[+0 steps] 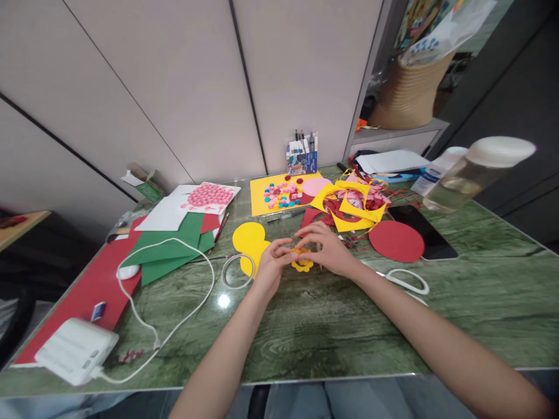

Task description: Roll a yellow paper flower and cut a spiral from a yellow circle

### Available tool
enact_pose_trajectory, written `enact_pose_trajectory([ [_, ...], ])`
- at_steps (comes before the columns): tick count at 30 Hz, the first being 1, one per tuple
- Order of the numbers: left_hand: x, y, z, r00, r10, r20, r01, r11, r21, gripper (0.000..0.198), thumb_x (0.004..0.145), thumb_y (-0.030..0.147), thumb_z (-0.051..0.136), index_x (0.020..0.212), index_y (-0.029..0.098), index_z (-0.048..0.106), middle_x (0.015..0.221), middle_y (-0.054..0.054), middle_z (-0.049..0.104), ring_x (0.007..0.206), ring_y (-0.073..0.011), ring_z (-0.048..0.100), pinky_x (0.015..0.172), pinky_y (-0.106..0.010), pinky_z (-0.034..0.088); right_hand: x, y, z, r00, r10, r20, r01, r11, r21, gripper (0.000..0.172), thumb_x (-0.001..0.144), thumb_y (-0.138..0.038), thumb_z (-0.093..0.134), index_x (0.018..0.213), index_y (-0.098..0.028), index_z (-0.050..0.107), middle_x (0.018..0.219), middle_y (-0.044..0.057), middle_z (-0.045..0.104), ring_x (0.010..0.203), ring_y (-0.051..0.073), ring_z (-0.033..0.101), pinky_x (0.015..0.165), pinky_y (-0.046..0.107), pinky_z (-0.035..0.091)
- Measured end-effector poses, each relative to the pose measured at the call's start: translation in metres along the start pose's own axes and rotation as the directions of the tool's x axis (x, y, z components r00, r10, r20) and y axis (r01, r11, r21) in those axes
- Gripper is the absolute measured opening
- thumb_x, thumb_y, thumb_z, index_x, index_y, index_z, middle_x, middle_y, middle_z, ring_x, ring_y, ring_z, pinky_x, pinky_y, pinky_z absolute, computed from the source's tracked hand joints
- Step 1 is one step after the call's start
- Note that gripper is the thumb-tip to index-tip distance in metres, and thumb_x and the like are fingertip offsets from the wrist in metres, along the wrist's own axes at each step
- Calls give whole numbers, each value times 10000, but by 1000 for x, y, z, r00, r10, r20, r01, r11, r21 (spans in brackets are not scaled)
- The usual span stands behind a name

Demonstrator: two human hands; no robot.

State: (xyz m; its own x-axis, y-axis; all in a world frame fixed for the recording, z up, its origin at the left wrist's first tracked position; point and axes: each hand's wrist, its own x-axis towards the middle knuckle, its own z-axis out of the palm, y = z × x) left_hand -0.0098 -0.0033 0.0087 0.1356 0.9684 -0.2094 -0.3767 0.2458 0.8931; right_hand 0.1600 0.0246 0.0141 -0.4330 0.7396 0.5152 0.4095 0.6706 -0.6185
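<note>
A green marbled counter (279, 355) is covered with craft items. A long red paper sheet (72, 305) at left is overlapped by green paper sheets (170, 250). Cut yellow paper scraps (358, 223) are piled at back right, near a red paper oval (396, 241). Left hand (274, 265) and right hand (327, 250) are held close together, fingers curved, moderately spread. A white tape ring (224, 272) is placed left. A small yellow scalloped flower-shaped piece (302, 267) is positioned between both hands, touched by fingertips; firm grip cannot be told.
</note>
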Motion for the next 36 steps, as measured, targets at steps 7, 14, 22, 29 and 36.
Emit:
enact_pose_trajectory([
  [7,-1,5,-2,998,22,63,-26,998,63,413,575,145,758,954,159,597,631,23,653,615,-121,604,688,-256,431,-1,2,2,999,-9,46,8,1000,2,119,757,-268,698,873,-279,720,1064,40,649,1008,238,512,896,445,395],
  [14,-1,8,-3,996,13,93,-21,997,79,430,592,170,756,989,167,593,645,17,657,618,-123,602,682,-256,422,-1,-3,0,994,-7,113,7,1000,3,80,787,-263,667,863,-241,677,1090,46,602,1058,215,499,932,392,392],
  [22,-1,-4,5,998,-7,-66,3,998,-64,406,595,202,748,966,150,593,693,-9,682,644,-110,603,664,-237,397,-4,-2,9,998,65,18,-64,996,-63,81,837,-284,597,878,-224,633,1089,63,572,1055,238,484,950,446,319],
  [29,-1,-5,2,999,-30,-25,29,998,-58,407,571,162,752,945,146,591,640,6,668,598,-107,598,627,-231,397,0,-4,-1,996,74,57,-73,997,-11,91,718,-274,727,770,-234,664,1037,40,605,1025,239,493,928,432,352],
  [36,-2,8,-2,990,-81,118,78,996,32,423,553,144,759,940,136,591,613,-4,656,545,-121,582,592,-252,413,2,1,-11,981,42,191,-61,994,91,140,670,-309,762,779,-240,705,987,24,622,973,203,544,881,366,425],
])
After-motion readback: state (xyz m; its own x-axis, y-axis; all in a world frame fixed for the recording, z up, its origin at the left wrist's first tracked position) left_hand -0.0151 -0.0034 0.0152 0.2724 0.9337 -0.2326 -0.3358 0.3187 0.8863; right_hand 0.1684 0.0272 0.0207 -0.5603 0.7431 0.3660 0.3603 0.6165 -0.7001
